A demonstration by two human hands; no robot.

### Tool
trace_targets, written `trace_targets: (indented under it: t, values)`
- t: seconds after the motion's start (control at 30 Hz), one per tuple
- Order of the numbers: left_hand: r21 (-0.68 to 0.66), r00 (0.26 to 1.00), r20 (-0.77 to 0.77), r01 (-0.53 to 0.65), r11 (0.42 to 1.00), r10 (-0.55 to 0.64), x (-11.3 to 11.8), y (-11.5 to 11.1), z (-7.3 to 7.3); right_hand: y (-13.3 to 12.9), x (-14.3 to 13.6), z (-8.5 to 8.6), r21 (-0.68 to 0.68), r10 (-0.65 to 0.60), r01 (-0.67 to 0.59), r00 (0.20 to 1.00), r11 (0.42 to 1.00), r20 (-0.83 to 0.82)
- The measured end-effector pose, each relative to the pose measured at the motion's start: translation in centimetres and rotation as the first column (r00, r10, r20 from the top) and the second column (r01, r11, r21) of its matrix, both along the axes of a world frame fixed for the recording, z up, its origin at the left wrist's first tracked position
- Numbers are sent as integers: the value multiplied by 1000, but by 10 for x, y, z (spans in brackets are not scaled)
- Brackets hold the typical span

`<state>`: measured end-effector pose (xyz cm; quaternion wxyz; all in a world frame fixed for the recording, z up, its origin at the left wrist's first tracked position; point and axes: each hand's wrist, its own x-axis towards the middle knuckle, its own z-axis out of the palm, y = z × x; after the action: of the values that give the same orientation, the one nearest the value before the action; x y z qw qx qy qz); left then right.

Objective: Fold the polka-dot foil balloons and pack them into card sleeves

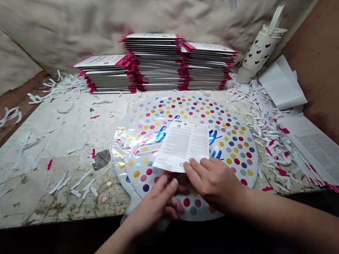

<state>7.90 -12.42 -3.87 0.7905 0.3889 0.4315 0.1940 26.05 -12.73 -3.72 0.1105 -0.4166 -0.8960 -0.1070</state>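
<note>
My right hand (215, 180) grips the lower edge of a white printed card (181, 142), fingers on its face. Small text, a barcode and a small round hole show on the card, which is tilted over the balloons. My left hand (161, 199) is just below the card's lower left corner, its fingers loosely bent and apart, with nothing visible in them. Under both hands lie flat, round foil balloons (230, 143), overlapping, white with multicoloured dots. Blue shiny lettering on the top one is partly hidden by the card.
Behind the balloons stand three stacks of pink-edged cards (159, 62). A heart-patterned white tumbler (259, 54) leans at the right back, near folded white paper (283, 83). More printed cards (328, 153) lie fanned at right. Paper strips (264, 116) litter the worn table (76, 167).
</note>
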Motion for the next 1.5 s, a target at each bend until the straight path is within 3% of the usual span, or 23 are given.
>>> trace_targets:
  t: [0.07,0.13,0.2,0.33,0.4,0.5,0.67,0.77,0.83,0.9,0.93,1.0,1.07,1.13,1.2,1.27,1.3,1.33,1.37,1.43,1.47,1.5]
  values:
    - [-78,963,97,-243,967,250,8,6,-3,-2,-1,5,64,71,-65,993,996,-95]
    - [-83,920,112,-368,926,375,13,13,-5,-6,0,3,105,99,-76,968,992,-231]
    - [-114,898,115,-413,904,425,16,17,-6,-10,2,-5,136,88,-42,930,990,-357]
    - [-320,851,197,-414,852,488,21,18,-7,-15,7,-13,138,80,-20,890,990,-449]
    - [-238,854,209,-428,872,476,21,17,-8,-13,11,-11,10,74,-80,851,997,-520]
    - [50,914,130,-392,919,383,17,16,-7,-5,14,-7,-197,-1,-164,768,967,-640]
    - [187,971,32,-239,953,238,16,15,-2,13,2,-11,-32,94,-145,774,989,-626]
    - [218,943,22,-329,919,333,16,20,-7,12,4,-3,-99,12,-111,726,989,-688]
    - [316,912,-15,-385,867,410,13,26,-8,5,20,9,-288,-36,-182,788,940,-615]
    - [485,906,-104,-314,816,411,8,32,0,-1,42,26,-429,-44,-163,900,889,-433]
    - [575,910,-165,-224,787,380,5,35,8,-3,53,35,-417,-72,-88,933,905,-354]
    - [723,918,-273,0,691,287,3,39,32,-2,70,54,-229,-204,127,914,965,-351]
    - [818,927,-344,219,532,148,3,41,61,5,76,71,-99,-237,217,841,971,-487]
    - [879,943,-319,259,401,91,3,42,83,17,71,82,-201,-167,49,757,978,-632]
    - [916,968,-191,117,384,162,-1,44,92,30,58,85,-301,-164,-154,570,941,-805]
    - [911,965,-108,0,413,241,-11,46,87,43,43,80,-294,-212,-246,310,924,-927]
    - [912,960,-123,10,410,250,-19,48,82,49,37,76,-280,-228,-266,212,922,-950]
    - [926,953,-158,51,375,259,-30,51,76,55,32,71,-278,-238,-299,163,913,-957]
    - [950,930,-190,94,297,314,-43,55,71,60,30,66,-286,-247,-339,153,896,-957]
    - [980,797,-184,194,44,575,-76,74,70,69,34,56,-334,-287,-355,179,873,-941]
    - [955,664,-130,284,-88,736,-94,89,73,71,38,50,-362,-316,-323,187,874,-930]
    - [900,480,-82,412,-142,874,-111,110,78,73,45,44,-400,-357,-276,194,874,-914]
